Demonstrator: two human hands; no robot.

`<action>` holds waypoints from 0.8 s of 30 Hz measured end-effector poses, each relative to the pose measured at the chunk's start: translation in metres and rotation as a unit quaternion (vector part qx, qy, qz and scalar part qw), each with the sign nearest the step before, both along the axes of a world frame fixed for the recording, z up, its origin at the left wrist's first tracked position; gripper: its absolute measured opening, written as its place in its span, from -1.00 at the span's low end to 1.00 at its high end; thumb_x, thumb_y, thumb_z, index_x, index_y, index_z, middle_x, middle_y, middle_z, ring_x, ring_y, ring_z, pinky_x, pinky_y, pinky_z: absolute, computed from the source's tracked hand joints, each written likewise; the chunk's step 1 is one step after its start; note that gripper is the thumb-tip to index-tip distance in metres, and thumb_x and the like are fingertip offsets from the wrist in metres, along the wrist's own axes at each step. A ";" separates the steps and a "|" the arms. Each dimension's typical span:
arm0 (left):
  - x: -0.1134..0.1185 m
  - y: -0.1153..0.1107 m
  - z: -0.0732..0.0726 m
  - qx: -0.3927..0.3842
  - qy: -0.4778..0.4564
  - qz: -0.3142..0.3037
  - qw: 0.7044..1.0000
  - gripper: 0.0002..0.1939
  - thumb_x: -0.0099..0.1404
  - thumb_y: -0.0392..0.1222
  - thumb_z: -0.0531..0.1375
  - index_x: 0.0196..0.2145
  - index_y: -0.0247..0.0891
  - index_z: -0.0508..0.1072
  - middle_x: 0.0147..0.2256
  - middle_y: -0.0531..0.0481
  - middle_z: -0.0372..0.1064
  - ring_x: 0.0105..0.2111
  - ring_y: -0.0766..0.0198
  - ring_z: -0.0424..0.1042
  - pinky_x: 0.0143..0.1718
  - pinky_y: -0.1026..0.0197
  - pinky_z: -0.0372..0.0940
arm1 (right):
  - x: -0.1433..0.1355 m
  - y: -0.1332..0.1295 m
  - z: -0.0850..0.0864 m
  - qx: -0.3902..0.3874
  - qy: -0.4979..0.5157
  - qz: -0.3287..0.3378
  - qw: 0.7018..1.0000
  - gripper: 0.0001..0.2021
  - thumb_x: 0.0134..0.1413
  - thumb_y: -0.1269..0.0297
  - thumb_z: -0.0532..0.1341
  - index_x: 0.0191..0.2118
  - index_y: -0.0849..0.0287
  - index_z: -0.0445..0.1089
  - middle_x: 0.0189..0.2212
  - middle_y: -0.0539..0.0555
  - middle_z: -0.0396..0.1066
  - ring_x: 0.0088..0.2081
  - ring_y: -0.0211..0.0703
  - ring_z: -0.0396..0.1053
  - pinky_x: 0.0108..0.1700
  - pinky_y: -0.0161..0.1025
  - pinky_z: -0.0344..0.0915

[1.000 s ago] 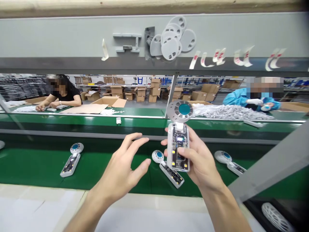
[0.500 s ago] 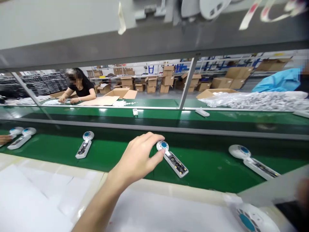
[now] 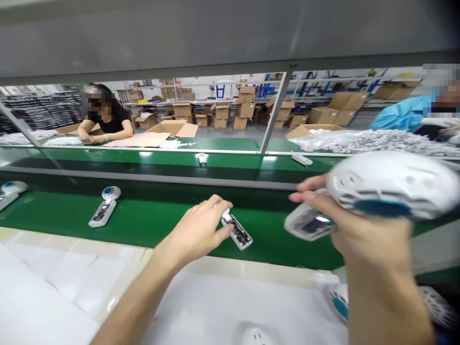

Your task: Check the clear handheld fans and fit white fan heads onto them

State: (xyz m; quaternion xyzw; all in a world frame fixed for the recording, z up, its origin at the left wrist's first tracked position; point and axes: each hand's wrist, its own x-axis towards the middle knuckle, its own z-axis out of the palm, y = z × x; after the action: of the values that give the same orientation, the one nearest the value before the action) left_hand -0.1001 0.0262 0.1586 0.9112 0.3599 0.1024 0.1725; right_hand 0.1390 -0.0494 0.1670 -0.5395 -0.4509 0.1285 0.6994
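Observation:
My left hand (image 3: 199,229) closes over the round head of a white handheld fan body (image 3: 237,232) lying on the green conveyor belt (image 3: 151,223); the open handle with its circuit board sticks out to the right of my fingers. My right hand (image 3: 359,225) holds another white fan (image 3: 390,184) up close to the camera, its round head to the right and its handle (image 3: 305,223) pointing left. That fan is blurred.
More fan bodies (image 3: 104,207) lie on the belt at left (image 3: 9,190). Two other people work across a second belt, one in black (image 3: 104,120), one in blue (image 3: 406,112). White parts lie on the near table (image 3: 339,302). Cardboard boxes (image 3: 244,112) stand behind.
My left hand has come down onto the fan head on the belt. My right hand, out of view half a second ago, has risen into view with a fan. The camera turned left.

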 end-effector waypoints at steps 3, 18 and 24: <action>0.005 0.006 -0.011 -0.021 0.095 0.025 0.995 -0.65 0.37 -0.02 0.06 0.05 -0.12 0.40 -0.03 -0.07 0.44 -0.11 -0.02 0.48 -0.15 0.03 0.33 | 0.004 0.029 -0.017 -0.153 -0.018 -0.020 0.988 -0.70 -0.31 0.14 0.46 -0.43 0.21 0.46 -0.44 0.08 0.49 -0.35 0.02 0.48 -0.34 -0.16 0.40; 0.043 0.048 -0.100 -0.096 0.163 0.253 0.949 -0.19 0.28 0.42 -0.10 -0.10 -0.45 0.47 -0.02 -0.48 0.41 -0.02 -0.28 0.44 -0.05 -0.12 0.28 | 0.013 0.075 -0.088 -0.559 -0.320 0.076 0.761 -0.73 0.02 0.08 0.25 -0.40 0.21 0.53 -0.33 0.24 0.54 -0.24 0.11 0.52 -0.29 -0.21 0.29; 0.040 0.058 -0.115 -0.131 0.069 0.272 0.951 -0.41 0.15 0.14 0.21 -0.04 -0.40 0.31 0.04 -0.44 0.31 -0.03 -0.30 0.43 -0.06 -0.14 0.28 | 0.037 0.067 -0.075 -0.554 -0.339 0.021 0.760 -0.63 0.16 0.10 0.16 -0.08 0.26 0.52 -0.11 0.30 0.51 -0.03 0.16 0.46 -0.09 -0.14 0.29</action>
State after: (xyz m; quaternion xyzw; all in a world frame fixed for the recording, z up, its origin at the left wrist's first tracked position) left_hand -0.0606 0.0837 0.0438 0.7526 0.6156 0.0344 0.2311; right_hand 0.1756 0.0181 0.0917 -0.8319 -0.5195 0.1792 0.0767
